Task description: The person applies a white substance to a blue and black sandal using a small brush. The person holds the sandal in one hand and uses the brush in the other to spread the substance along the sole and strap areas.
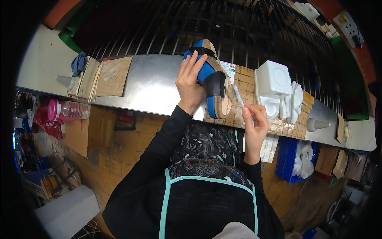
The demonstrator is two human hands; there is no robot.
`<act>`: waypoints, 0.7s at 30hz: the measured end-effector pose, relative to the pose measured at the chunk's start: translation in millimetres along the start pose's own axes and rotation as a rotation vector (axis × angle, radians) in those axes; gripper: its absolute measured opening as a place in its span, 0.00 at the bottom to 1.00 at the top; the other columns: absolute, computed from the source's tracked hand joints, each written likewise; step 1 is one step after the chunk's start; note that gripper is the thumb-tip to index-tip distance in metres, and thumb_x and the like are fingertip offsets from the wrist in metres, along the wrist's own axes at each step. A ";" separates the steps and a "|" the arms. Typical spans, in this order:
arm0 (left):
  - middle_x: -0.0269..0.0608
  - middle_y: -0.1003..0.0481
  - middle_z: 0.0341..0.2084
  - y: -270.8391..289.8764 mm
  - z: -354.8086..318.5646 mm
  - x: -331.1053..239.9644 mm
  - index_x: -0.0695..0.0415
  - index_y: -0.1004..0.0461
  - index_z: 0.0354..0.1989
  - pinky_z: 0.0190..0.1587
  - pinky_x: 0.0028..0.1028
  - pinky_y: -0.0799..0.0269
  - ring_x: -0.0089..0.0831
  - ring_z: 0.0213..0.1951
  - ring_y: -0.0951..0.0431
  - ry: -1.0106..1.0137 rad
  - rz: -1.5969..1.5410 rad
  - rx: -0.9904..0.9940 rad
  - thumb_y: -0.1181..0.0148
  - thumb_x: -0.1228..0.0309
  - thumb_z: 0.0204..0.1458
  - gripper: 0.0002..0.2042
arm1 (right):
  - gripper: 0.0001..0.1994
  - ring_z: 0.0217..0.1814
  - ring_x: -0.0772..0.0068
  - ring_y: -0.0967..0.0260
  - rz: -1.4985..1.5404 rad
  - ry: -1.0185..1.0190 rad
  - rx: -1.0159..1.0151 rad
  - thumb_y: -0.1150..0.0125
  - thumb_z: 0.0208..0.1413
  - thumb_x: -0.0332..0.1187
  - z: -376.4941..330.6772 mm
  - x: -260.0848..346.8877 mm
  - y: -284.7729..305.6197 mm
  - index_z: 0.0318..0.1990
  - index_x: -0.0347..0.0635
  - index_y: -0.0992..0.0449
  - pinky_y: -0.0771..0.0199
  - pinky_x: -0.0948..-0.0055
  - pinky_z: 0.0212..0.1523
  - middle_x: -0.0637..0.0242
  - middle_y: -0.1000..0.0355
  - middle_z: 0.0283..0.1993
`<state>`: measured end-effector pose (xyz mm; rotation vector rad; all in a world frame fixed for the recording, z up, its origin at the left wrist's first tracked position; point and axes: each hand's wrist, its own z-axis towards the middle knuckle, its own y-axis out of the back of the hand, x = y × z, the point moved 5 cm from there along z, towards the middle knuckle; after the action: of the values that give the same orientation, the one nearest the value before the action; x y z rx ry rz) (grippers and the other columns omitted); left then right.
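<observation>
My left hand [190, 79] is wrapped round a sandal [214, 85] with black straps, a tan cork-coloured sole and a blue shoe last [206, 71] inside it. The sandal is tilted over the front edge of the metal bench, its sole side turned to the right. Between the thumb and fingers of my right hand [255, 125] is a slim white toothbrush-like tool [238, 96]. Its far end is close to the sole's edge; whether it touches, I cannot tell.
A white plastic container [274, 79] and stacked white pieces [293, 102] stand on brown gridded board [246, 85] to the right. Dark metal bars [159, 28] run behind the bench. Cardboard [114, 76] lies at left; a blue crate [287, 157] sits below, right.
</observation>
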<state>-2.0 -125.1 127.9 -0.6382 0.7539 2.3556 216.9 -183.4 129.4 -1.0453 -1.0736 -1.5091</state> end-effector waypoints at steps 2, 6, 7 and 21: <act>0.49 0.28 0.57 -1.6 0.1 0.0 0.49 0.24 0.55 0.62 0.45 0.36 0.52 0.59 0.30 -0.005 0.013 0.011 0.29 0.78 0.36 0.31 | 0.08 0.41 0.76 0.34 -0.012 0.003 -0.016 0.35 0.56 0.27 3.5 -1.2 -1.4 0.40 0.33 0.19 0.34 0.78 0.42 0.67 0.32 0.37; 0.48 0.28 0.57 -2.5 0.6 4.4 0.48 0.24 0.55 0.63 0.45 0.36 0.52 0.60 0.30 0.007 0.057 0.029 0.30 0.79 0.35 0.32 | 0.07 0.40 0.76 0.34 0.049 -0.048 0.044 0.35 0.56 0.26 -2.4 -0.4 1.9 0.40 0.33 0.19 0.34 0.78 0.41 0.67 0.32 0.37; 0.48 0.28 0.57 -2.9 0.1 5.9 0.48 0.24 0.55 0.63 0.45 0.36 0.52 0.60 0.30 0.017 0.065 0.033 0.30 0.80 0.34 0.32 | 0.07 0.40 0.76 0.34 0.061 -0.066 0.054 0.35 0.56 0.26 -5.8 0.1 3.9 0.40 0.33 0.19 0.34 0.79 0.41 0.67 0.32 0.37; 0.47 0.27 0.56 -3.9 -2.3 11.7 0.45 0.24 0.55 0.63 0.46 0.36 0.51 0.59 0.30 0.013 0.149 0.056 0.32 0.84 0.33 0.33 | 0.07 0.40 0.79 0.36 0.035 -0.059 0.058 0.37 0.57 0.25 -17.6 8.6 4.4 0.42 0.33 0.19 0.35 0.82 0.40 0.68 0.33 0.39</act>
<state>-7.3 -119.4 118.0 -0.5918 0.8982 2.4568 218.0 -203.0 134.1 -1.0686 -1.1280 -1.4194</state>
